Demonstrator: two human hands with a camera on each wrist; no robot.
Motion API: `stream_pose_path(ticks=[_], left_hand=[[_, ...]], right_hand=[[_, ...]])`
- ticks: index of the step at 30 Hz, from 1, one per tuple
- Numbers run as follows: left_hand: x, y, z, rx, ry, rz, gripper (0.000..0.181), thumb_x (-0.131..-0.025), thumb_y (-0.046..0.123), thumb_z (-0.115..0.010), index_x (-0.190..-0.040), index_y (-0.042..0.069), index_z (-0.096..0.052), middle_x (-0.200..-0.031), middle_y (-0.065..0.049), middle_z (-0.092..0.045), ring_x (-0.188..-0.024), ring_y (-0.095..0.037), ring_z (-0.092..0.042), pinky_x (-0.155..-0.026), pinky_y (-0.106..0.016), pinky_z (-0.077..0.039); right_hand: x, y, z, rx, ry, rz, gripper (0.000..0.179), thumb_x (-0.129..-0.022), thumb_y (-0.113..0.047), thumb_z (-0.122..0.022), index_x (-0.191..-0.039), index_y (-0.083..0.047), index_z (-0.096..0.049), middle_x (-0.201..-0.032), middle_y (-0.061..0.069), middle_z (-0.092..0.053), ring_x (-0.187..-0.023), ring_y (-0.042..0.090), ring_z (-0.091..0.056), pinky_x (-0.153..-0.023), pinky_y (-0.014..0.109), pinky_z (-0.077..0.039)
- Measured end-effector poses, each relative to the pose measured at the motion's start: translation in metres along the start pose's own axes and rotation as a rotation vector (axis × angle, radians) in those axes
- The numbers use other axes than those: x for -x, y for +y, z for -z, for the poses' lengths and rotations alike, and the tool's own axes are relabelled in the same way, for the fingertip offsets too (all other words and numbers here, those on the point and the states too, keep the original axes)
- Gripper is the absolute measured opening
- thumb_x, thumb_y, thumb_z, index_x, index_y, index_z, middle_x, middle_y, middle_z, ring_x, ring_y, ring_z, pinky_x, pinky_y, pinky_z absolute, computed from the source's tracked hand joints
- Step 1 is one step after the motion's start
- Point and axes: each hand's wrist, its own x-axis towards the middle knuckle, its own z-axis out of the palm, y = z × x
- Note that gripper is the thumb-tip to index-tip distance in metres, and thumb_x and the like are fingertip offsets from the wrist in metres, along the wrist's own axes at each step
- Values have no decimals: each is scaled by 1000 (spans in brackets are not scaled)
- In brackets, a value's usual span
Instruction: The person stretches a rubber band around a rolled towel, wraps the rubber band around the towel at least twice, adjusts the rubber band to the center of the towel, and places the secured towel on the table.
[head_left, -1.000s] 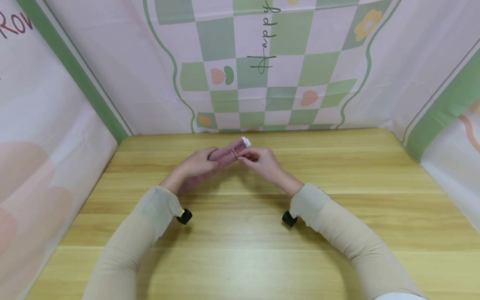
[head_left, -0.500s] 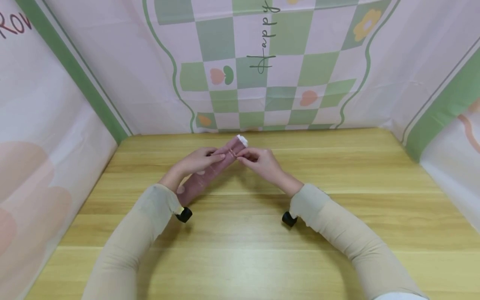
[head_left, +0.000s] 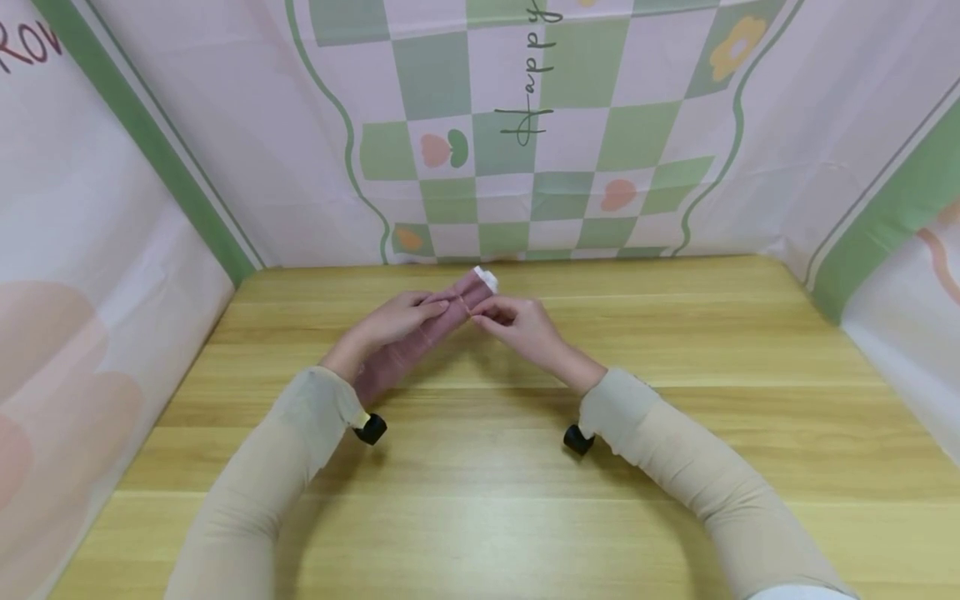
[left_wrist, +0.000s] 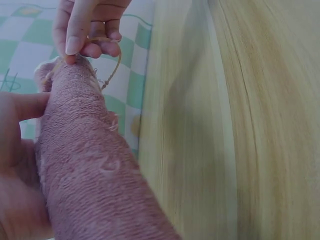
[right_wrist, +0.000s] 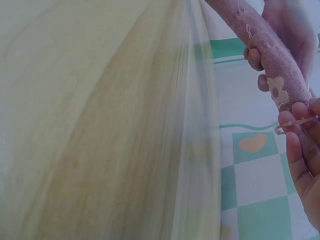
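A rolled pink towel (head_left: 401, 357) with a white far end slants up from the table, from lower left to upper right in the head view. Around its middle my left hand (head_left: 401, 319) grips it, thumb on top. Near the white end, my right hand (head_left: 520, 326) pinches a thin tan cord that lies across the roll. In the left wrist view the cord (left_wrist: 118, 64) hangs in a loop beside the fingers, and the towel (left_wrist: 95, 160) shows its ribbed pile with loose threads. The right wrist view shows a pale patch on the towel (right_wrist: 267, 55) near the cord.
A wooden table (head_left: 480, 500) lies under both hands. Behind it hangs a green-and-white checked cloth (head_left: 570, 142), with printed cloth walls at left and right. A small black device (head_left: 371, 429) sits at the left cuff, and another black device (head_left: 578, 439) at the right cuff.
The towel roll has turned in my left hand, and its far end has shifted slightly up and left. My left thumb has moved along it. My right hand stays nearly in place.
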Motion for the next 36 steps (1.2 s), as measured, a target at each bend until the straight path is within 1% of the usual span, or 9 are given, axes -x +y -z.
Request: stream_pose_path(ticks=[4,8,11,15,22,27,29,33,36], left_hand=[[0,0,0,20,-11,-30,62,-108,47,-44,-151,3,-48,-150,-18,-51,-140,-34,-44,-117,-50,-30],[-1,1,1,24,-10,-31,64,-107,51,-44,-153,6,-47,-150,-16,-51,-141,-33,-44,-117,-50,-30],[-1,2,2,29,-3,-16,64,-108,49,-45,-155,6,-44,-154,-17,-46,-142,-34,-41,-117,-51,-31],[-1,4,3,92,-7,5,61,-109,43,-45,-157,5,-39,-158,-19,-40,-144,-37,-37,-116,-55,-32],[2,4,5,161,-21,-9,59,-109,39,-45,-157,4,-39,-159,-17,-40,-145,-36,-36,-118,-55,-26],[4,5,6,183,-43,-8,59,-109,40,-45,-157,7,-39,-160,-15,-38,-147,-36,-33,-117,-62,-24],[4,5,7,189,-55,-23,58,-109,37,-45,-157,6,-39,-160,-15,-38,-147,-35,-33,-117,-62,-24],[3,5,7,198,-61,-81,54,-110,29,-44,-155,1,-40,-159,-17,-39,-146,-35,-34,-119,-55,-24],[3,5,7,205,-57,-108,53,-109,26,-44,-154,-2,-41,-158,-19,-40,-146,-34,-35,-120,-50,-24]], right_hand=[[1,-1,0,7,-1,-2,12,-96,-4,-72,-105,4,-75,-91,14,-75,-76,30,-68,-62,22,-52],[1,-2,-1,17,3,12,12,-95,-5,-73,-103,3,-75,-91,13,-76,-75,22,-68,-65,25,-54],[2,-2,0,24,11,27,11,-95,-5,-74,-102,3,-76,-91,12,-76,-78,23,-69,-69,32,-56],[3,-1,0,27,13,26,11,-95,-7,-74,-101,1,-76,-92,11,-76,-87,26,-69,-74,40,-55],[6,0,2,8,-8,4,13,-96,-8,-73,-103,2,-76,-95,12,-76,-92,27,-69,-74,41,-55],[6,1,3,7,-15,-4,13,-96,-9,-73,-103,2,-76,-95,12,-76,-93,27,-69,-79,48,-55],[6,1,3,10,-16,-1,12,-96,-9,-74,-102,2,-76,-95,12,-76,-93,28,-69,-84,52,-54],[6,2,4,25,-18,19,11,-95,-8,-74,-100,1,-77,-94,10,-76,-91,26,-70,-94,53,-51],[6,2,3,29,-24,33,10,-95,-8,-74,-100,1,-77,-94,10,-76,-90,25,-70,-95,51,-51]])
